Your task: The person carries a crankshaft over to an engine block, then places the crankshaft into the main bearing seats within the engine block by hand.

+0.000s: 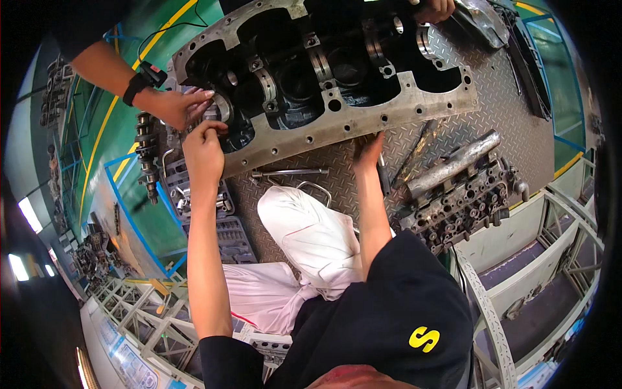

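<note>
A grey metal engine block [353,123] lies tilted across the upper middle, its bearing saddles and dark bores facing up. My left hand [204,149] is closed at the block's left end, fingers curled over the edge by a round bearing seat [223,108]. My right hand [368,152] grips the near edge from below, its fingertips partly hidden under the block. Beside my left hand, another person's hand [172,107] with a black wristband [135,88] reaches to the same end. That person's other hand [435,10] rests at the far right edge.
A cylinder head [457,211] and a metal pipe [453,165] lie right on the patterned metal plate [518,142]. A ratchet wrench [291,172] lies before my knee [304,220]. A socket case [230,236] and a crankshaft [147,155] are left. White metal framing [486,318] stands lower right.
</note>
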Demonstrator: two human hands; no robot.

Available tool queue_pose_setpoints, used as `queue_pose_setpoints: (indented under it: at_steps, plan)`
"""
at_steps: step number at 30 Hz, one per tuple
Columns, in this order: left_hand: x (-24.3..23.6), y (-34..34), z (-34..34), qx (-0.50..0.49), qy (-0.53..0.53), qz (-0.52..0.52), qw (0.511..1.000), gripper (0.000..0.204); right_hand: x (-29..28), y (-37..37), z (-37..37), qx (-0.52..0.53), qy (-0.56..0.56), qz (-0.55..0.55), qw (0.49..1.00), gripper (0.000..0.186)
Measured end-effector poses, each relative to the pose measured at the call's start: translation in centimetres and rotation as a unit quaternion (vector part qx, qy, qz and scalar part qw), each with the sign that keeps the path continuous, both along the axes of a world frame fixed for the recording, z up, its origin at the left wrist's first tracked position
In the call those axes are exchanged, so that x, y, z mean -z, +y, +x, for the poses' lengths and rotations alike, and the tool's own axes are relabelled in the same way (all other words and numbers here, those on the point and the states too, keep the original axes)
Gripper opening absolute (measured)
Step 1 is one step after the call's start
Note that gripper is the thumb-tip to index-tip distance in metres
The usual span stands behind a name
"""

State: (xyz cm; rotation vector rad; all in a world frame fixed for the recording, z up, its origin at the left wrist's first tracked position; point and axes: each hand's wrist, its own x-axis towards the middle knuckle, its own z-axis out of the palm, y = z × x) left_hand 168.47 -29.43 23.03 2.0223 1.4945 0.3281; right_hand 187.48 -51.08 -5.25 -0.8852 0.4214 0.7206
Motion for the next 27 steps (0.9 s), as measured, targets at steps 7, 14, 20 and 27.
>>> queue_pose_setpoints:
  at_steps: [7, 14, 20, 27]
  plan:
    - [0.3, -0.6, 0.7, 0.012, 0.022, 0.046, 0.999, 0.029, -2.8, -8.0, -0.8, -0.042, 0.063, -0.127, 0.989, 0.076]
    - [-0.6, -1.1, 1.6, -0.015, 0.06, 0.064, 0.996, 0.032, -1.9, -10.6, 0.5, -0.112, 0.124, -0.092, 0.982, 0.084]
    - [-0.5, -1.2, 2.0, -0.019, 0.118, 0.082, 0.989, 0.035, 1.4, -11.8, -1.7, -0.234, 0.08, -0.201, 0.948, 0.05]
    - [-1.8, -1.1, 2.4, -0.016, 0.138, 0.08, 0.987, 0.038, -1.7, -9.7, -4.6, -0.461, -0.43, -0.471, 0.617, 0.052]
